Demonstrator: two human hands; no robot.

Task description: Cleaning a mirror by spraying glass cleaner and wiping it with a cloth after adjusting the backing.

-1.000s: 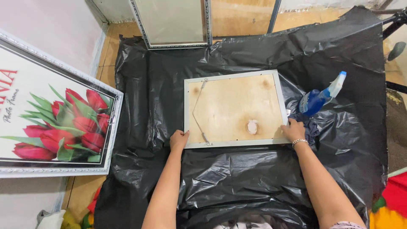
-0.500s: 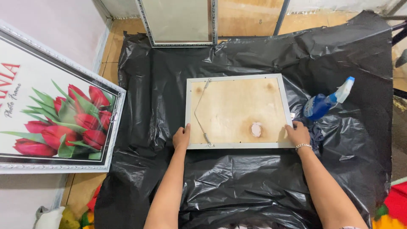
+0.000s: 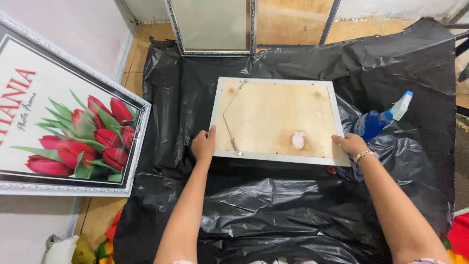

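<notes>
The left hand (image 3: 203,145) grips the near left corner of the frame (image 3: 278,120), thumb on the wooden back, the other fingers curled over the pale edge. The right hand (image 3: 350,144) grasps the near right corner of the same frame, fingers laid on the rim, a bracelet (image 3: 362,156) at the wrist. The frame lies face down and flat between the two hands, on a black plastic sheet (image 3: 273,205) spread over the floor, its plywood back up. Just inward of the left hand a thin wire (image 3: 229,117) runs across the back, from the far edge down toward the near edge. Inward of the right hand, near the front rim, a small white patch (image 3: 297,140) sits on the wood. Just beyond the right hand a blue spray bottle (image 3: 378,119) with a white nozzle lies on its side on the sheet, close to the frame's right edge; whether it touches it cannot be told. Past the frame, a mirror (image 3: 213,24) with a silver border leans upright at the sheet's far edge. Well outward of the left hand, a framed picture (image 3: 68,122) of red tulips lies off the sheet. A small red bit (image 3: 331,169) shows under the frame's near right corner, just beside the right wrist.
</notes>
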